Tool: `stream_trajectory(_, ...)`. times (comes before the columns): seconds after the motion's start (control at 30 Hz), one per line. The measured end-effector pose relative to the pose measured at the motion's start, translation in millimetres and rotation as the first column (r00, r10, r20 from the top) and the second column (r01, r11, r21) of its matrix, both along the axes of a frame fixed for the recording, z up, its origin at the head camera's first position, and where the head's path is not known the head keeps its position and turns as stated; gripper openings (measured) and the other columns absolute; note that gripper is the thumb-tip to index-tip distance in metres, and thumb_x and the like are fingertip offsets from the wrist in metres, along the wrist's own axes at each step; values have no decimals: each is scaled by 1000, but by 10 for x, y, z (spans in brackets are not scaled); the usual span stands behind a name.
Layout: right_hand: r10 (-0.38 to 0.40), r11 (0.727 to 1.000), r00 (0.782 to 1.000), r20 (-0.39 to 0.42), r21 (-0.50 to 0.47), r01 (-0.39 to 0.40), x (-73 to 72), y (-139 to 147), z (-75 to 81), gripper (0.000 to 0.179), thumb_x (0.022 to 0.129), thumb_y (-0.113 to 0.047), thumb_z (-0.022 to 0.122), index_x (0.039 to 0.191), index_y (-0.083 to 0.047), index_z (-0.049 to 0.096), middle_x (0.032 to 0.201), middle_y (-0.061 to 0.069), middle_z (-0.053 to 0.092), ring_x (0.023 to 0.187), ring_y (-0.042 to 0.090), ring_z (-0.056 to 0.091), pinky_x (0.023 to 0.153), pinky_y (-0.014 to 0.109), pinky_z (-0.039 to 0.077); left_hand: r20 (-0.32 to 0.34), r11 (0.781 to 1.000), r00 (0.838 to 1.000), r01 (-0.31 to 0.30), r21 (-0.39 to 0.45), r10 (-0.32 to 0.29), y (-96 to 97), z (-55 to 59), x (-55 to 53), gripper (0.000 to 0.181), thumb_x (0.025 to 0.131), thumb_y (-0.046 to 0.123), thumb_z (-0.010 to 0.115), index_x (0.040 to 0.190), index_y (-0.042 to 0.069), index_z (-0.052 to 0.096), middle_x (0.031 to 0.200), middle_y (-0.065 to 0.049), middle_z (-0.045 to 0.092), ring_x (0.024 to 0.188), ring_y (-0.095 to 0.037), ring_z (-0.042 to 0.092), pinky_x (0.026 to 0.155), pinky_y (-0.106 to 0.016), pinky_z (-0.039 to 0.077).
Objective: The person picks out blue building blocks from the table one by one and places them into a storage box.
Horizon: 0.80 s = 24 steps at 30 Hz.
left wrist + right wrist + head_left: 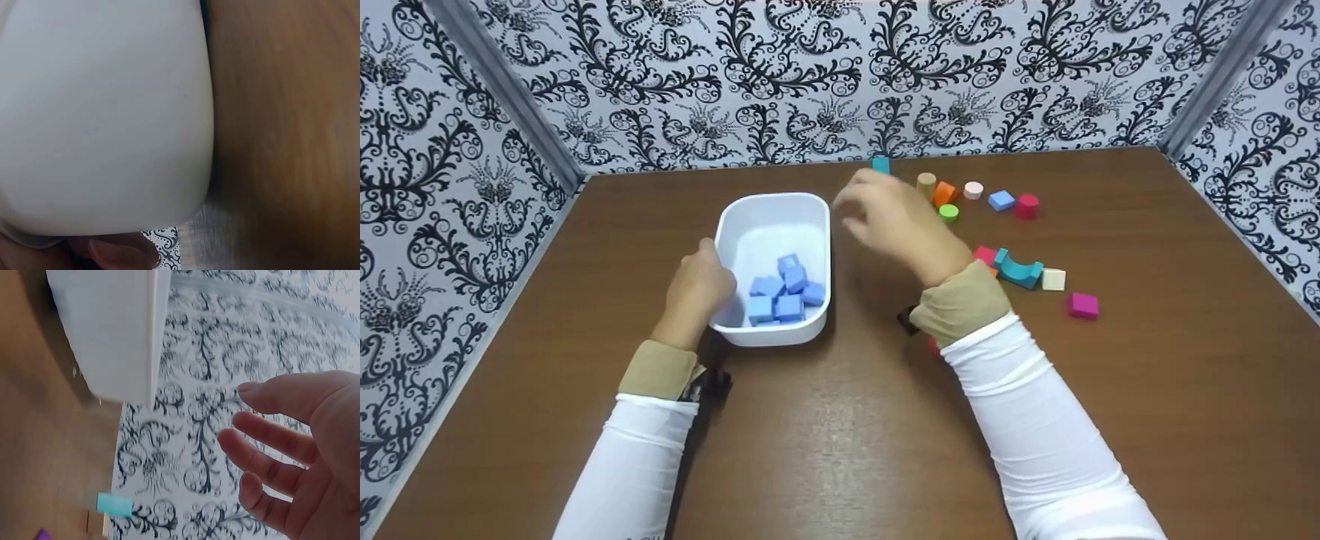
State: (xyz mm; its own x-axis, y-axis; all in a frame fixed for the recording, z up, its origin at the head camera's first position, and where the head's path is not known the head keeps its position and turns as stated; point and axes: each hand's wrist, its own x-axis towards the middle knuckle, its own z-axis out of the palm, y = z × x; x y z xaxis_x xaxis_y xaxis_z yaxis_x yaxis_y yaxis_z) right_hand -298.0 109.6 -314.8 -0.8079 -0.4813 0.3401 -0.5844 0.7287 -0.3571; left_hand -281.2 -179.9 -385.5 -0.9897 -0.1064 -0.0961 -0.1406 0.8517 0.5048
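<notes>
A white plastic tub (772,337) stands on the brown table, with several blue blocks (789,307) heaped toward its near end. My left hand (697,285) grips the tub's left rim. In the left wrist view the tub's white wall (112,124) fills much of the picture, and fingertips (115,253) show below it. Just off the tub's right rim, my right hand (892,217) is raised, slightly blurred. Seen from the right wrist, its fingers are loosely bent, apart from the thumb, and hold nothing. A teal block (880,165) lies beyond this hand.
Right of the right hand lie a tan cylinder (926,182), an orange block (945,193), a green disc (949,213), a blue block (1001,200) and a red cylinder (1026,206). Nearer are a teal arch (1020,271), a white block (1054,280) and a magenta block (1084,305). Patterned walls enclose the table.
</notes>
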Motion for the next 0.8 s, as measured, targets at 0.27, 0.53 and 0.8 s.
stream_trajectory(0.27,-136,991,990,45,-1,136,-164,417,11,36,97,-13,75,132,-8,73,129,12,67,113,32,66,101,47,52,14,1000,1000,-10,7,10,-9,-8,-15,60,99,7,42,156,-9,32,139,-37,58,126,-51,62,103,-63,50)
stream_trajectory(0.53,-300,952,926,227,4,308,-378,1025,-120,63,100,-13,68,159,-9,48,160,21,42,135,43,52,114,58,44,-10,1000,1000,-11,10,11,-18,-7,-20,57,100,8,42,153,-10,35,137,-38,59,125,-51,62,103,-63,50)
stream_trajectory(0.8,-355,933,855,377,77,353,-462,1546,-274,63,104,-24,56,162,-4,41,151,24,42,132,42,49,119,60,36,-1,1000,1000,-17,16,17,-4,-36,-3,58,101,8,41,155,-11,33,140,-37,57,127,-50,61,105,-62,49)
